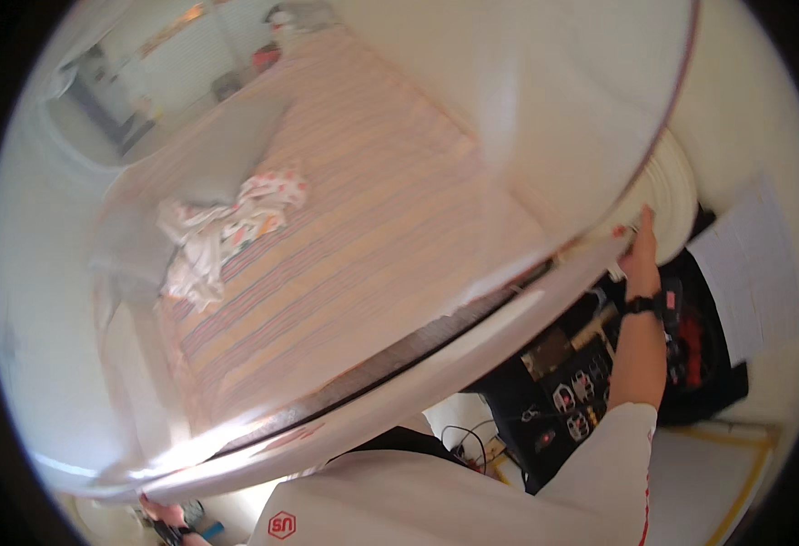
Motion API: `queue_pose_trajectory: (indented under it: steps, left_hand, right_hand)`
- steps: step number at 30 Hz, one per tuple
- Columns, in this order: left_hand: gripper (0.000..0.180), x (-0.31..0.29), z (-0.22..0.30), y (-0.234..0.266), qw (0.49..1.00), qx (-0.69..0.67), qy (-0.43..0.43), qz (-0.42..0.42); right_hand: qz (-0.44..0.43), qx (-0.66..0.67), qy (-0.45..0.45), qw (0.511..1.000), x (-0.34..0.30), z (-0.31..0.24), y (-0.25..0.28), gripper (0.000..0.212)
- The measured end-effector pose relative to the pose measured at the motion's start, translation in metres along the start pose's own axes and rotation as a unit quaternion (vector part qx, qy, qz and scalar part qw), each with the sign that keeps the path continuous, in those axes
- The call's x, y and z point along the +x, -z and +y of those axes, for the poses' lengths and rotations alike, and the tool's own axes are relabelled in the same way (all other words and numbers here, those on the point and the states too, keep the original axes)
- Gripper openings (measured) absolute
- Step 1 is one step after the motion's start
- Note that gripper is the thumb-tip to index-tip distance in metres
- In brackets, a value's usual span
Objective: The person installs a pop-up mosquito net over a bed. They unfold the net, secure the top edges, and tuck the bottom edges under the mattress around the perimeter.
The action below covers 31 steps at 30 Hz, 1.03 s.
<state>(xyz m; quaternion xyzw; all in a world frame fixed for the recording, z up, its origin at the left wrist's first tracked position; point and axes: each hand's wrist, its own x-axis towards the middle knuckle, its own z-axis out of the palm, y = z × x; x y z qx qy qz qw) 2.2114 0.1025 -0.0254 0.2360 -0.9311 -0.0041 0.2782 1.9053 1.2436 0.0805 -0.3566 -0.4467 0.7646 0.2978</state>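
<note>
A large see-through mosquito net point(500, 136) with a pale fabric border point(454, 373) stretches across most of the view. At the right end of this border is my right hand point(638, 247), closed on the edge, one finger pointing up. Far down at the lower left, my left hand point(158, 510) is closed on the border's other end, its fingers partly hidden. Behind the mesh lies a bed with a striped orange-pink sheet point(372, 200). A crumpled white cloth with coloured prints point(227, 227) rests on the sheet.
Beside my right forearm hangs a black organizer point(554, 409) with several small items. A round cream lid-like object point(677, 196) and white paper sheets point(754, 264) are on the right. Dark cables point(463, 441) run below. A yellow-edged board point(718, 473) stands at lower right.
</note>
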Motion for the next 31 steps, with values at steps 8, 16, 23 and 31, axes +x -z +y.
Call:
queue_pose_trajectory:
  steps: [8,16,23,31]
  left_hand:
    - [0.061,-0.001,0.085,0.016,0.562,-0.639,0.518,0.089]
    - [0.051,0.002,0.089,0.047,0.603,-0.678,0.416,-0.052]
    - [0.030,-0.032,-0.020,0.058,0.522,-0.677,0.518,0.026]
    - [0.023,-0.069,-0.059,0.022,0.506,-0.548,0.636,0.198]
  right_hand:
    - [-0.054,-0.018,0.013,0.998,0.018,0.001,0.025,0.064]
    - [0.070,-0.283,0.223,0.930,-0.136,0.030,-0.081,0.057]
    - [-0.336,-0.381,0.365,0.780,-0.376,0.140,-0.222,0.037]
    - [-0.791,-0.456,0.191,0.359,-0.530,0.346,-0.413,0.038]
